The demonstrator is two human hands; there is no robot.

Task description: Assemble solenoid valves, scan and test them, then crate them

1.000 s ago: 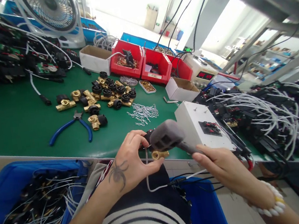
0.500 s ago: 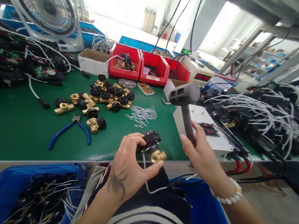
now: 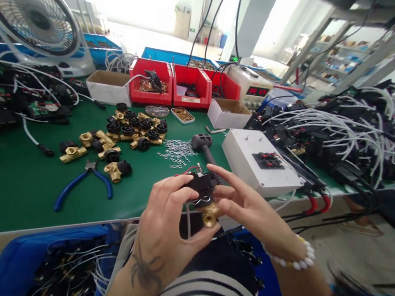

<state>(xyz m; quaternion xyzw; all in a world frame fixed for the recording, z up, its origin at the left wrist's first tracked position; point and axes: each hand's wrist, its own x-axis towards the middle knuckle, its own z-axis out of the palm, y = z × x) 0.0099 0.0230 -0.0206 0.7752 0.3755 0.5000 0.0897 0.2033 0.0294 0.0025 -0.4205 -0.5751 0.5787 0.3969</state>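
The left hand [image 3: 163, 215] grips the brass-bodied valve assembly [image 3: 209, 210], thumb beneath, fingers over its black housing [image 3: 204, 183]; the right hand's [image 3: 251, 206] fingers grasp its opposite side, apparently steadying it at the bench's [image 3: 15, 201] front edge. The mallet [image 3: 202, 141] lies just beyond, presumably for easy reach.

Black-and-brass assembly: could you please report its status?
Left grip holding black-and-brass assembly, right grip at its right side. Black housing up, brass fitting below. Mallet beyond, seemingly not obstructing.

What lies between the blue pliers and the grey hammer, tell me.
The head view shows black-capped brass fittings beside the pliers, then the wire clips beside the hammer.
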